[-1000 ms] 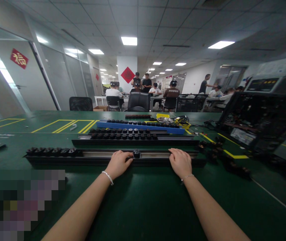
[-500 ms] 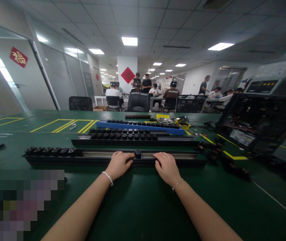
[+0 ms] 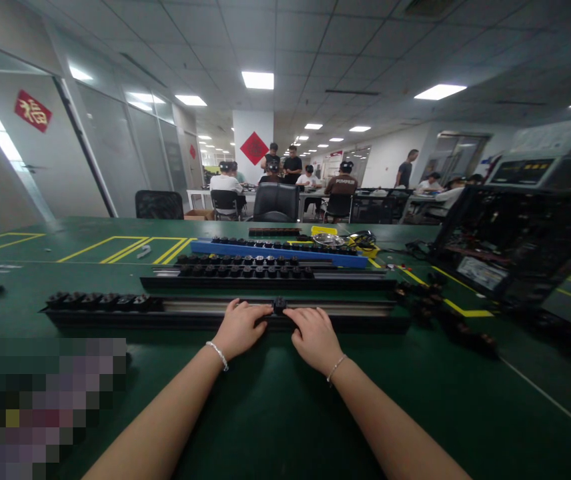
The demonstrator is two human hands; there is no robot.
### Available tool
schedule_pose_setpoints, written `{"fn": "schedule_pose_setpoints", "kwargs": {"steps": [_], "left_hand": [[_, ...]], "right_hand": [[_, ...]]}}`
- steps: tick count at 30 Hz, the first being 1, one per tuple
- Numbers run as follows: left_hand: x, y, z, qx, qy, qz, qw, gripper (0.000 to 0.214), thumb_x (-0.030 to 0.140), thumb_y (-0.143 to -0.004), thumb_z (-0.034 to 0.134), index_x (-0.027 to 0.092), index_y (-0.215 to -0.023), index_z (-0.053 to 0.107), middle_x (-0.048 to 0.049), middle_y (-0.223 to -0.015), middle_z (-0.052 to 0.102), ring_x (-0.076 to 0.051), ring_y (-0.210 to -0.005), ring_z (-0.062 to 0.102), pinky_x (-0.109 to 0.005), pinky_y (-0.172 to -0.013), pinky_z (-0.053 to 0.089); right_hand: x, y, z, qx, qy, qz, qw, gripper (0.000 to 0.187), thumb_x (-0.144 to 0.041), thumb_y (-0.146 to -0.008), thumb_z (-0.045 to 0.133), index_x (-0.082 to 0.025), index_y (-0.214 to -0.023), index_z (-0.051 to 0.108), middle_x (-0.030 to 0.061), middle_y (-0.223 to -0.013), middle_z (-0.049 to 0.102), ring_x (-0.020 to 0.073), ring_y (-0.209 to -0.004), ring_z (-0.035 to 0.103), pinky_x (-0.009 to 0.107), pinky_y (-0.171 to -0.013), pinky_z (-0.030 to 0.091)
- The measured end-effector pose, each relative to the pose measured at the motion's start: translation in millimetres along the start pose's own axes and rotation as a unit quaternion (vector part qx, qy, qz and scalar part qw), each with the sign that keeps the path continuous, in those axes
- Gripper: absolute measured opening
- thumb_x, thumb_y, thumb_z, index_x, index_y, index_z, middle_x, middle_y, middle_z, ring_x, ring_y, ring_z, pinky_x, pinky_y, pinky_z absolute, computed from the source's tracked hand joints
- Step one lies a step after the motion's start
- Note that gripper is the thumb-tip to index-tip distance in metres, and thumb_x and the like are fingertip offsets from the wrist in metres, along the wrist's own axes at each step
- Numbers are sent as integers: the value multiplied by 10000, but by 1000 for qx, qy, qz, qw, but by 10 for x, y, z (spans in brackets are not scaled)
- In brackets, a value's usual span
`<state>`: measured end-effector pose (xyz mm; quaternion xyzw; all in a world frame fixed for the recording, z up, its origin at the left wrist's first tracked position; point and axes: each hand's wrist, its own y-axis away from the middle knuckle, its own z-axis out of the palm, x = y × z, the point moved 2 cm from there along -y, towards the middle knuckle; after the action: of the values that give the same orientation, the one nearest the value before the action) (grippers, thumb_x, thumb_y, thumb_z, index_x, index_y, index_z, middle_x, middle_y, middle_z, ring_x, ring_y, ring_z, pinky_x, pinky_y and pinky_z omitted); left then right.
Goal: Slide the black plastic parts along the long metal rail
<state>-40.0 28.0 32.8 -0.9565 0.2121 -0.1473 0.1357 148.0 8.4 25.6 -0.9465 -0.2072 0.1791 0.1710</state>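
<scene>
A long black track rail (image 3: 185,322) lies crosswise on the green table, with a pale metal strip along its channel. One small black block (image 3: 279,305) sits in the channel between my two hands. My left hand (image 3: 239,327) is closed, its fingers bent over the rail and the fingertips against the block's left side. From the right, my right hand (image 3: 315,337) presses its fingertips to the block's other side, also closed. A row of black blocks (image 3: 98,302) fills the left end of the same rail.
Behind lie a second black rail (image 3: 265,283) with blocks and a blue rail (image 3: 275,251). At the right stand an open equipment case (image 3: 510,247) and a pile of loose black parts (image 3: 445,320). Yellow tape (image 3: 130,248) marks the table. People sit at desks beyond.
My right hand has moved left along the rail to touch the small block. The block and my left hand have shifted slightly to the right.
</scene>
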Motion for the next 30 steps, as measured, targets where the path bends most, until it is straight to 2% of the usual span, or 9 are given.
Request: {"fn": "schedule_pose_setpoints", "kwargs": {"steps": [7,18,25,30], "left_hand": [[-11,16,30,-2,-9,13,1000,379,276,-807,534,354,-1176,573,36,-1225,627,-206,-1026,558,-498,-1054,241],[7,29,42,-10,-13,21,1000,406,288,-809,527,351,-1210,548,12,-1193,643,-217,-1047,552,-538,-1071,182],[17,50,45,-5,-36,29,999,566,283,-797,543,329,-1346,414,-27,-1135,659,-230,-1035,553,-535,-1058,210],[20,58,48,-6,-37,30,999,545,287,-803,537,329,-1334,425,-28,-1163,645,-228,-1047,547,-533,-1065,193]], "right_hand": [[3,-2,4,-15,20,4,1000,482,-160,-758,436,-289,-1210,542,23,-1206,599,169,-1127,486,398,-1061,185],[15,-5,10,-1,32,-3,999,441,-164,-766,442,-254,-1185,548,40,-1175,617,180,-1101,503,380,-1037,230],[51,-11,10,6,31,-15,999,432,-149,-760,442,-230,-1167,562,47,-1137,632,181,-1087,511,349,-1008,272],[73,-6,-3,10,29,-15,999,424,-140,-762,442,-215,-1160,567,43,-1115,637,181,-1074,517,339,-1001,281]]}}
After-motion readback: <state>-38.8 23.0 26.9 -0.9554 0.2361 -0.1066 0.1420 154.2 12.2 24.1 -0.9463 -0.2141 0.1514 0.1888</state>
